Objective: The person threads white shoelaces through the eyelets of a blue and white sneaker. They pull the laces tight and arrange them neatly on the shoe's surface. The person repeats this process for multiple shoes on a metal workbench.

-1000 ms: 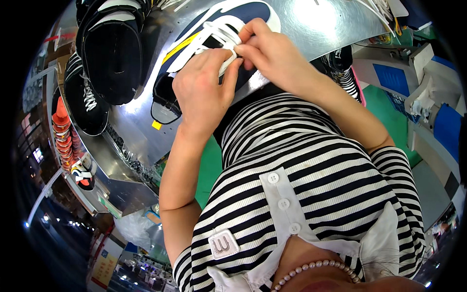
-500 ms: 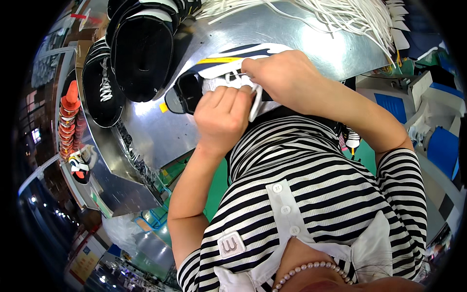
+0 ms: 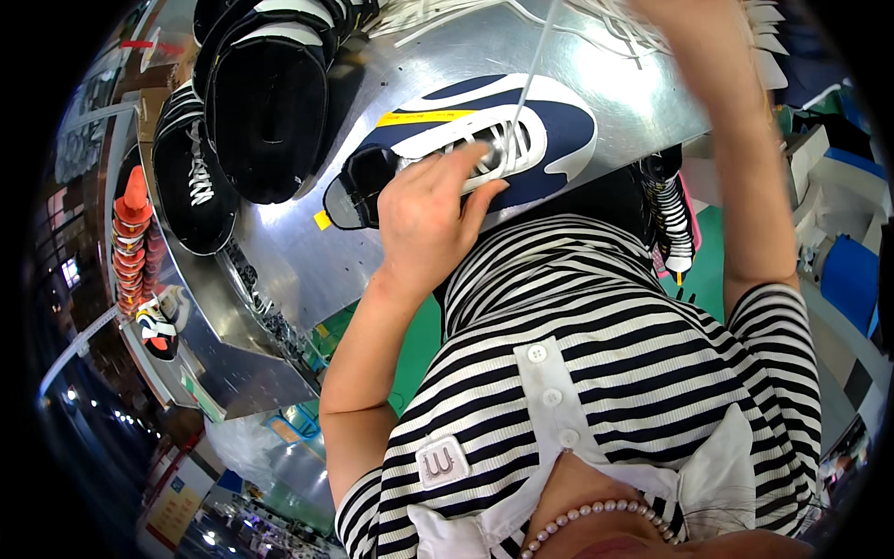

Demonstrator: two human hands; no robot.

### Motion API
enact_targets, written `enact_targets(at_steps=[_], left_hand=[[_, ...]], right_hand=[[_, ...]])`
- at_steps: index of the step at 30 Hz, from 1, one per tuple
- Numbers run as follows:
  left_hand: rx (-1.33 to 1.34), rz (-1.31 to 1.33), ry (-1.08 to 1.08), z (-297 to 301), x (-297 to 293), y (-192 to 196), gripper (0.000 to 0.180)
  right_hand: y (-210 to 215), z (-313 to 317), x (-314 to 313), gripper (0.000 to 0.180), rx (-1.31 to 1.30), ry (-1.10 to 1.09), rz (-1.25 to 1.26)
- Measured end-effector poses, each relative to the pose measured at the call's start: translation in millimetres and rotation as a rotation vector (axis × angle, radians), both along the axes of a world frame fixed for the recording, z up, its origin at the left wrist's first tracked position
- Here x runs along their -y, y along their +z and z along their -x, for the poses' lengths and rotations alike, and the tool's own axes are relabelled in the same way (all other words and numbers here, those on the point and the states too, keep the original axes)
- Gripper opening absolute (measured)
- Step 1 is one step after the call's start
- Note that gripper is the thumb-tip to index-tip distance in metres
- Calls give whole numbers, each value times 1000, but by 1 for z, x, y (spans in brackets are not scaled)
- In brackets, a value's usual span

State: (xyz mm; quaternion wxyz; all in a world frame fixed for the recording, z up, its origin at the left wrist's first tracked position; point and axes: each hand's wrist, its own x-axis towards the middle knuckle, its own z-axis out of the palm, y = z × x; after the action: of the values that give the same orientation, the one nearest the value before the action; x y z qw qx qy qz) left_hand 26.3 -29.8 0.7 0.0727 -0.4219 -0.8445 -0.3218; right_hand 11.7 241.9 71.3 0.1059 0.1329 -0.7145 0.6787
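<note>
A navy and white shoe [image 3: 573, 126] with a yellow stripe lies on the metal table, its toe pointing right. My left hand [image 3: 424, 214] grips it around the lacing, with thumb and forefinger beside the eyelets and the other fingers curled over the opening. From the eyelets a white shoelace [image 3: 533, 70] runs taut up past the top edge of the view. My right hand [image 3: 675, 19] is smeared by motion at the upper right, above the table's far side. Its fingers are cut off, so what it holds cannot be seen.
Black shoes [image 3: 265, 121] stand stacked at the left, with one laced black shoe [image 3: 194, 177] beside them. Loose white laces [image 3: 615, 28] spread over the far part of the metal table [image 3: 289, 252]. Orange-red stacked pieces [image 3: 130, 242] stand farther left.
My right hand has swung from the shoe up and away to the far right. A lace now stretches taut from the shoe. My left hand has stayed at the shoe, its thumb now showing.
</note>
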Motion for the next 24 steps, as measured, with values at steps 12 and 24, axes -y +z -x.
enact_targets(at_steps=[12, 24], left_hand=[[374, -205, 481, 9, -12, -2, 45], [392, -370, 482, 9, -15, -16, 39]], right_hand=[[-87, -14, 89, 15, -24, -189, -261], [-79, -25, 82, 18, 89, -99, -261]])
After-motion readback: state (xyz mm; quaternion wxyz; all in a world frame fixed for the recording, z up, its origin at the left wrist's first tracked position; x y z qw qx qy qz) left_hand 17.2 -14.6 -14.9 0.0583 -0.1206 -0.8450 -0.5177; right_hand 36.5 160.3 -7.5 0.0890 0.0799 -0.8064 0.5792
